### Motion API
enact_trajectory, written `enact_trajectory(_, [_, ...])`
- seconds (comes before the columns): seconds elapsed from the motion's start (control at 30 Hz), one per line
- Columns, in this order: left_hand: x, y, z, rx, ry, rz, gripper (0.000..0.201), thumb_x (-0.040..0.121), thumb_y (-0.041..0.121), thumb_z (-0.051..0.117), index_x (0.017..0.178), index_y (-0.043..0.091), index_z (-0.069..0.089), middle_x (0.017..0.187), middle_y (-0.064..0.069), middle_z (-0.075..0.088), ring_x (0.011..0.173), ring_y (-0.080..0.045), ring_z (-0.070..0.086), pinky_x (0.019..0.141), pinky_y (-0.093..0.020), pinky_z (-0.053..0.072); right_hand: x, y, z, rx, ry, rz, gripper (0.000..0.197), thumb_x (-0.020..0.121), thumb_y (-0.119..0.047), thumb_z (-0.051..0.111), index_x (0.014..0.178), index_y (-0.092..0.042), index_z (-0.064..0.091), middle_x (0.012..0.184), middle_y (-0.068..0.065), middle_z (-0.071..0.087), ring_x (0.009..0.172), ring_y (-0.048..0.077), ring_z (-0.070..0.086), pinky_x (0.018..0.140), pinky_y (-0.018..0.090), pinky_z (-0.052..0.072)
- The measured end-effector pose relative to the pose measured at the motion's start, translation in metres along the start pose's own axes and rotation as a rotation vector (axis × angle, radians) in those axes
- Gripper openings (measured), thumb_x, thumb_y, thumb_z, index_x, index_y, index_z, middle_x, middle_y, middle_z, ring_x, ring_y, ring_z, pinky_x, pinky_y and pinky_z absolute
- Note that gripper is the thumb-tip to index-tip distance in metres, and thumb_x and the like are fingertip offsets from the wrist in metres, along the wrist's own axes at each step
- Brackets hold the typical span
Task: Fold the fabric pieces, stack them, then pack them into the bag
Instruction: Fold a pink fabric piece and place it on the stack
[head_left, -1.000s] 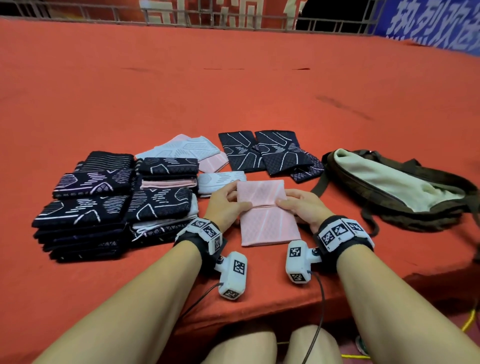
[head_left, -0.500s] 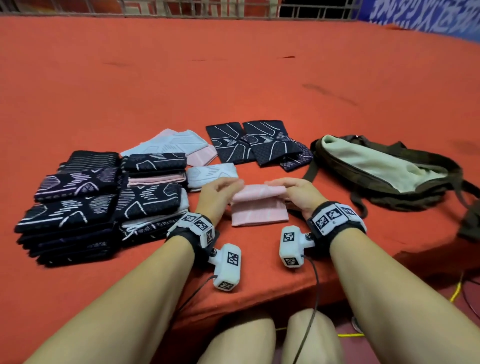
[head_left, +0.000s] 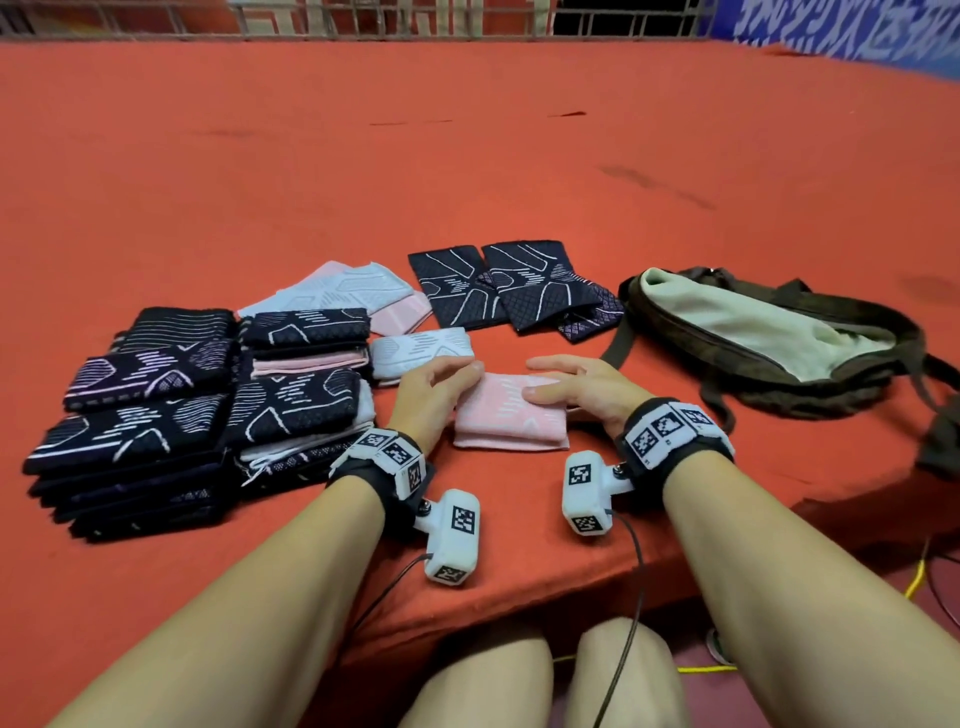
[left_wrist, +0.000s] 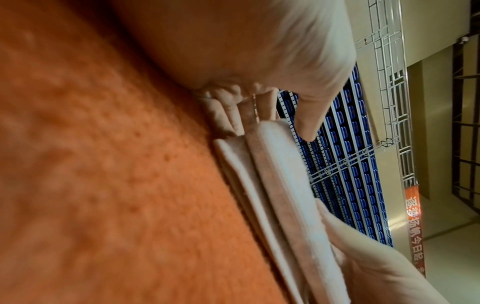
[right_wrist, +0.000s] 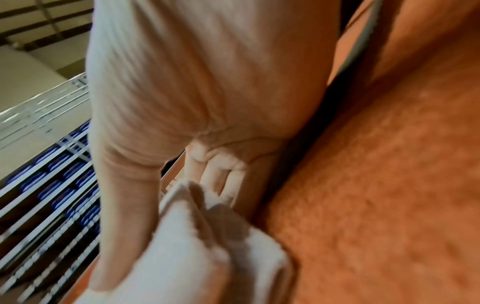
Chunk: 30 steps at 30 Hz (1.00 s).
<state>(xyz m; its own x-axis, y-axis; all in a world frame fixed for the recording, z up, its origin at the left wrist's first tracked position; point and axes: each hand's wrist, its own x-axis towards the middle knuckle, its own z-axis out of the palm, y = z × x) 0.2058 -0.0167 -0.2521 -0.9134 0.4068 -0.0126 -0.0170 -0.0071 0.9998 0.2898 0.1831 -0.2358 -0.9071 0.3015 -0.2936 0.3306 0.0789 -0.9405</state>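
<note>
Plenty going on around the hands: folded dark stacks (head_left: 140, 415) piled just off to the left, a white folded piece (head_left: 421, 351) right past the left fingers, two flat black pieces (head_left: 514, 286) further out, and the open bag (head_left: 769, 338) sitting off to the right on the red desk (head_left: 467, 156). The pink folded piece (head_left: 506, 415) lies between both hands. Left hand (head_left: 434, 392) has curled fingers touching its left edge, looks like a pinch. Right hand (head_left: 576, 389) lies flat, fingers straight, pressing the top.
</note>
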Motion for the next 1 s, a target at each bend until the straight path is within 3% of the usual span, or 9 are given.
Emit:
enact_trajectory(0.17, [-0.001, -0.001, 0.001, 0.075, -0.052, 0.019, 0.011, 0.088, 0.019, 0.075, 0.095, 0.011, 0.077, 0.079, 0.008, 0.071, 0.063, 0.005, 0.060, 0.056, -0.012, 0.044, -0.003, 0.002, -0.002, 0.084, 0.007, -0.038, 0.049, 0.080, -0.003, 0.081, 0.125, -0.018, 0.070, 0.116, 0.002, 0.073, 0.095, 0.010, 0.070, 0.071, 0.017, 0.055])
enact_trajectory(0.33, [-0.003, -0.001, -0.002, 0.045, 0.008, 0.022, 0.020, 0.084, 0.003, 0.077, 0.103, 0.005, 0.072, 0.092, -0.006, 0.075, 0.082, -0.011, 0.069, 0.070, -0.015, 0.054, 0.002, 0.001, 0.004, 0.029, 0.010, -0.001, 0.061, 0.060, -0.046, 0.090, 0.114, -0.021, 0.076, 0.111, -0.001, 0.077, 0.109, 0.016, 0.070, 0.097, 0.029, 0.051])
enact_trajectory(0.4, [-0.002, -0.001, -0.003, 0.020, 0.067, 0.047, 0.022, 0.085, 0.000, 0.075, 0.106, 0.006, 0.069, 0.095, -0.008, 0.074, 0.083, -0.011, 0.069, 0.074, -0.016, 0.056, 0.002, 0.001, 0.004, 0.011, -0.014, 0.000, 0.052, 0.068, -0.038, 0.089, 0.115, -0.020, 0.075, 0.109, -0.002, 0.078, 0.104, 0.015, 0.071, 0.094, 0.031, 0.053])
enact_trajectory(0.5, [-0.002, -0.002, -0.005, 0.040, 0.078, 0.065, 0.024, 0.087, 0.000, 0.073, 0.109, 0.006, 0.069, 0.099, -0.007, 0.073, 0.086, -0.009, 0.068, 0.077, -0.017, 0.056, 0.002, 0.002, 0.006, -0.040, 0.025, 0.007, 0.036, 0.083, -0.019, 0.081, 0.118, -0.021, 0.071, 0.101, 0.001, 0.076, 0.080, 0.011, 0.068, 0.068, 0.024, 0.056])
enact_trajectory(0.57, [-0.001, -0.002, -0.004, 0.057, 0.080, 0.062, 0.021, 0.088, 0.001, 0.071, 0.107, 0.008, 0.071, 0.102, -0.007, 0.074, 0.091, -0.013, 0.068, 0.084, -0.022, 0.056, 0.002, 0.001, 0.010, -0.061, 0.091, 0.002, 0.035, 0.085, -0.016, 0.080, 0.118, -0.022, 0.069, 0.097, 0.001, 0.072, 0.072, 0.008, 0.064, 0.060, 0.020, 0.056])
enact_trajectory(0.63, [-0.001, -0.001, -0.004, 0.078, 0.087, 0.041, 0.019, 0.088, 0.001, 0.068, 0.101, 0.015, 0.073, 0.101, -0.006, 0.074, 0.095, -0.016, 0.067, 0.086, -0.024, 0.053, 0.002, 0.000, 0.012, -0.051, 0.125, 0.021, 0.034, 0.086, -0.017, 0.079, 0.118, -0.024, 0.069, 0.100, 0.000, 0.071, 0.073, 0.007, 0.063, 0.058, 0.020, 0.057])
enact_trajectory(0.77, [-0.002, 0.024, 0.004, 0.319, 0.087, 0.134, 0.024, 0.077, 0.018, 0.063, 0.098, 0.025, 0.074, 0.097, 0.005, 0.073, 0.092, -0.012, 0.064, 0.082, -0.017, 0.048, -0.001, -0.015, 0.011, 0.055, 0.095, 0.085, 0.032, 0.089, -0.020, 0.073, 0.121, -0.024, 0.070, 0.115, -0.002, 0.072, 0.100, 0.012, 0.068, 0.057, 0.025, 0.058])
enact_trajectory(0.9, [0.030, 0.087, 0.000, 0.471, 0.088, 0.204, 0.027, 0.079, 0.012, 0.060, 0.096, 0.028, 0.075, 0.093, 0.009, 0.072, 0.088, -0.011, 0.065, 0.079, -0.020, 0.049, 0.007, -0.049, 0.020, 0.387, 0.121, -0.044, 0.020, 0.093, -0.008, 0.064, 0.111, -0.017, 0.067, 0.095, 0.002, 0.068, 0.080, 0.015, 0.068, 0.058, 0.030, 0.060])
enact_trajectory(1.0, [0.058, 0.119, -0.026, 0.737, 0.078, 0.151, 0.026, 0.074, 0.010, 0.060, 0.082, 0.032, 0.070, 0.094, 0.003, 0.075, 0.093, -0.020, 0.069, 0.084, -0.029, 0.056, 0.025, -0.070, 0.047, 0.416, 0.147, -0.073, 0.023, 0.093, -0.004, 0.068, 0.115, -0.009, 0.067, 0.090, 0.002, 0.065, 0.080, 0.014, 0.065, 0.059, 0.029, 0.062])
